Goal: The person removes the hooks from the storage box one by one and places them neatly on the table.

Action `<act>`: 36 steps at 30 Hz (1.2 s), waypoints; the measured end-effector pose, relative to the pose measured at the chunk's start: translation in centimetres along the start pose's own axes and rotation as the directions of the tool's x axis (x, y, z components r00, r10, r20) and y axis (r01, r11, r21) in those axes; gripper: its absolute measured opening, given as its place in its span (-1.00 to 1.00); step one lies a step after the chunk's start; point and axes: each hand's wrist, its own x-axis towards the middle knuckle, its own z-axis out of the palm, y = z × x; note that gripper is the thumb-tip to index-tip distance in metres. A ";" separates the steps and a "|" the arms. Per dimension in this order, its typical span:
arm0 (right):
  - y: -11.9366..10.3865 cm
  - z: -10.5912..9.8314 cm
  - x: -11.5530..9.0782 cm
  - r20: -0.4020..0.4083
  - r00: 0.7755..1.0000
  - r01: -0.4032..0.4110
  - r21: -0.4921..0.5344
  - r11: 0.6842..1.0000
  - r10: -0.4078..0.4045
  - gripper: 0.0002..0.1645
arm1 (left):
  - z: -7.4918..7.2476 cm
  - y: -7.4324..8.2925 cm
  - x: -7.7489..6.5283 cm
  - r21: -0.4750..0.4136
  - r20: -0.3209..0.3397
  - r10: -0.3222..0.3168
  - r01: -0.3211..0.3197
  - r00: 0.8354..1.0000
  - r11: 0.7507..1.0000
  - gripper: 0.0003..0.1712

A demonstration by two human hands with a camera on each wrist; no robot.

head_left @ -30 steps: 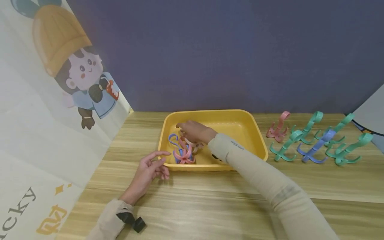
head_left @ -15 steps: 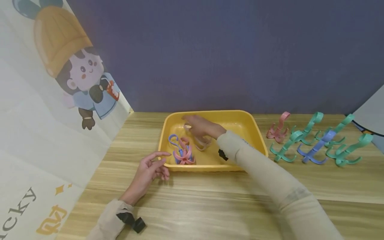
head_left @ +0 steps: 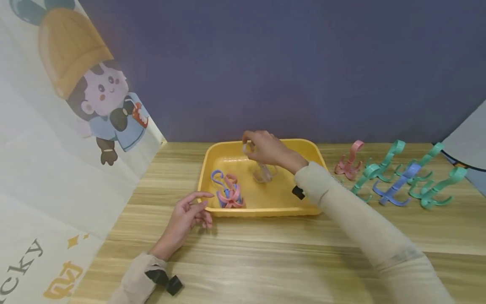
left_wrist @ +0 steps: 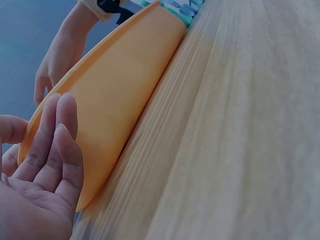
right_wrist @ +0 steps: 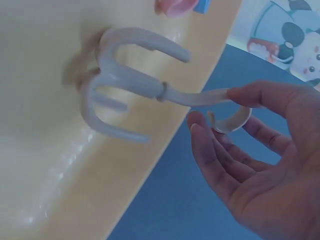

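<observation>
A pale whitish multi-prong hanging hook (right_wrist: 127, 80) is gripped at its curved top end by my right hand (head_left: 267, 148). Its prongs point down inside the yellow tray (head_left: 262, 212); whether they touch the tray floor I cannot tell. At the tray's front left corner is my left hand (head_left: 188, 217), fingers loosely extended, index fingertip over the rim and nothing held. Inside that corner lie a pink prong hook (head_left: 231, 199) and a blue prong hook (head_left: 217, 176), overlapping, so the blue one is partly hidden.
To the right of the tray, several prong hooks stand on the wooden table (head_left: 265, 261): a pink hook (head_left: 348, 165), a blue hook (head_left: 398, 185) and several green ones, including a green hook (head_left: 436, 192). A dark panel (head_left: 284, 67) rises behind, and a printed wall is at left.
My right hand has moved right and up from the tray's left part, lifting the pale hook away from the pink and blue ones. My left hand has stayed in place.
</observation>
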 end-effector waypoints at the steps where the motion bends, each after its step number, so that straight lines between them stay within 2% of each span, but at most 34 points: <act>1: 0.0 -0.3 -0.3 -0.009 1.000 0.005 0.003 1.000 -0.005 -0.60 | 0.0 0.0 0.0 0.001 -0.004 -0.003 0.003 1.000 1.000 -0.65; 6: -0.1 -1.7 -2.1 -0.015 1.000 -0.001 -0.024 1.000 0.000 -0.65 | -0.1 0.1 0.0 0.009 -0.007 -0.015 0.015 1.000 1.000 -0.68; 16: -0.8 -3.3 -5.1 0.049 0.997 -0.050 -0.081 0.995 0.054 -0.67 | -0.2 0.2 -0.2 0.012 -0.008 -0.017 0.017 1.000 1.000 -0.62; 23: -0.2 -2.9 -7.1 -0.030 0.999 0.025 -0.108 0.994 -0.029 -0.80 | 0.0 0.1 0.0 0.010 -0.006 -0.012 0.012 1.000 1.000 -0.64; 28: 0.2 -2.7 -8.2 -0.082 0.994 0.062 -0.124 0.990 -0.072 -0.80 | 0.0 0.1 0.0 0.002 -0.005 -0.008 0.008 1.000 1.000 -0.64; 36: 0.4 -2.7 -9.3 -0.154 0.986 0.053 -0.114 0.992 -0.070 -0.71 | -0.1 0.1 -0.1 0.001 -0.003 -0.009 0.009 1.000 1.000 -0.64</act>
